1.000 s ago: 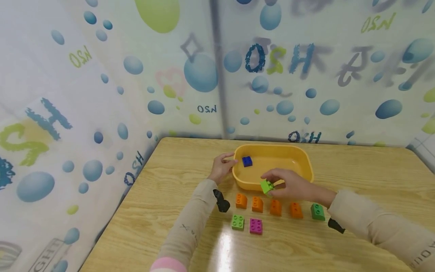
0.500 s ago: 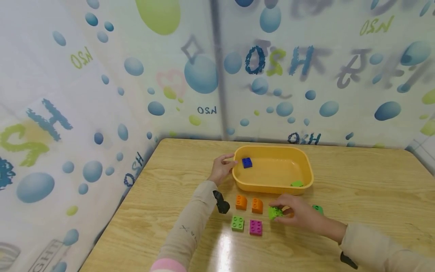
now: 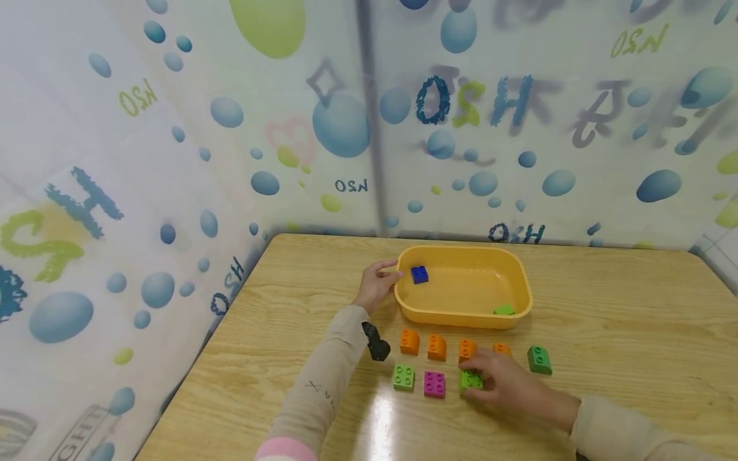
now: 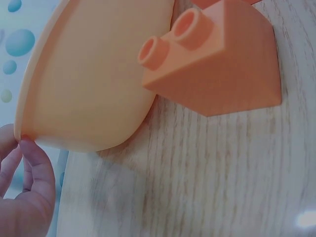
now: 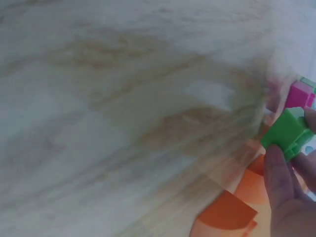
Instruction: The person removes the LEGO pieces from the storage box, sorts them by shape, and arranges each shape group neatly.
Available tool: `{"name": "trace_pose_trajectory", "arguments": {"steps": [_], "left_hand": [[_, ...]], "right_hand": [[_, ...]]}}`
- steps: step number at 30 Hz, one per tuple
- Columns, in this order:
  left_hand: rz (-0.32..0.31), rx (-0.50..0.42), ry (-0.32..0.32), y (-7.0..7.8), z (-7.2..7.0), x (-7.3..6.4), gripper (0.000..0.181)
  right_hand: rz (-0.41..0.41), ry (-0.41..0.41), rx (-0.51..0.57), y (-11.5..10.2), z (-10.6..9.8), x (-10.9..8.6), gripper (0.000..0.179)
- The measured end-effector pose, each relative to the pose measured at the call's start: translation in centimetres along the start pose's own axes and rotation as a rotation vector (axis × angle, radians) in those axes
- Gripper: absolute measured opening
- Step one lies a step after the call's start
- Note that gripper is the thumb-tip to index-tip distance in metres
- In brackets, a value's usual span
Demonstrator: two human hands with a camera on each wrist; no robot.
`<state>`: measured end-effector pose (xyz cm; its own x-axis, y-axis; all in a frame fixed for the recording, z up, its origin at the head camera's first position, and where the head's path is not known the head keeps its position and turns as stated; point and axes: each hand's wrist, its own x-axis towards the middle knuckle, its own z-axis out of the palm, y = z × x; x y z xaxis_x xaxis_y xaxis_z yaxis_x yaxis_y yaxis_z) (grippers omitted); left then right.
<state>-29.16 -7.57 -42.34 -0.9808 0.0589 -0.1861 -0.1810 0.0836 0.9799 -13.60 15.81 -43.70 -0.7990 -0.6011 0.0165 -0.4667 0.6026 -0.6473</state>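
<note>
My left hand (image 3: pixel 376 285) pinches the left rim of the yellow tub (image 3: pixel 461 317); the left wrist view shows thumb and fingers (image 4: pixel 37 163) on either side of its edge. Between the right hand's (image 3: pixel 507 383) thumb and fingers is a light green toy brick (image 3: pixel 471 381), low over the table beside a magenta brick (image 3: pixel 434 384). The right wrist view has this green brick (image 5: pixel 286 132) at the fingertips. Another light green brick (image 3: pixel 403 377) lies left of the magenta one. Orange bricks (image 3: pixel 436 347) with sloped sides form a row behind, one partly hidden by the right hand.
Inside the tub lie a blue brick (image 3: pixel 419 274) at the left and a light green piece (image 3: pixel 504 310) at the front right. A darker green brick (image 3: pixel 539 360) ends the row on the right. The wooden table (image 3: pixel 623 307) meets a patterned wall covering (image 3: pixel 461 160).
My right hand has carried the light green brick from over the tub's front edge down toward me, beside the magenta brick. A light green piece in the tub has come into view. The left hand stays put.
</note>
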Motion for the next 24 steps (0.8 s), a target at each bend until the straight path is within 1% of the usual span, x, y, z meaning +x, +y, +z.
{"name": "trace_pose_trajectory", "arguments": {"steps": [7, 10, 17, 24], "left_hand": [[-0.008, -0.001, 0.004, 0.0, 0.0, 0.1, 0.036], [-0.01, 0.006, 0.006, 0.0, 0.0, 0.1, 0.036], [-0.019, 0.01, 0.017, 0.1, 0.0, 0.0, 0.035], [-0.021, 0.019, 0.021, 0.1, 0.1, 0.1, 0.036]], "right_hand": [[0.035, -0.017, -0.05, 0.1, 0.5, -0.1, 0.04], [0.037, -0.023, -0.053, 0.1, 0.6, -0.1, 0.04], [0.014, -0.019, -0.087, 0.2, 0.8, -0.3, 0.04], [-0.012, -0.003, -0.071, 0.4, 1.1, -0.4, 0.041]]}}
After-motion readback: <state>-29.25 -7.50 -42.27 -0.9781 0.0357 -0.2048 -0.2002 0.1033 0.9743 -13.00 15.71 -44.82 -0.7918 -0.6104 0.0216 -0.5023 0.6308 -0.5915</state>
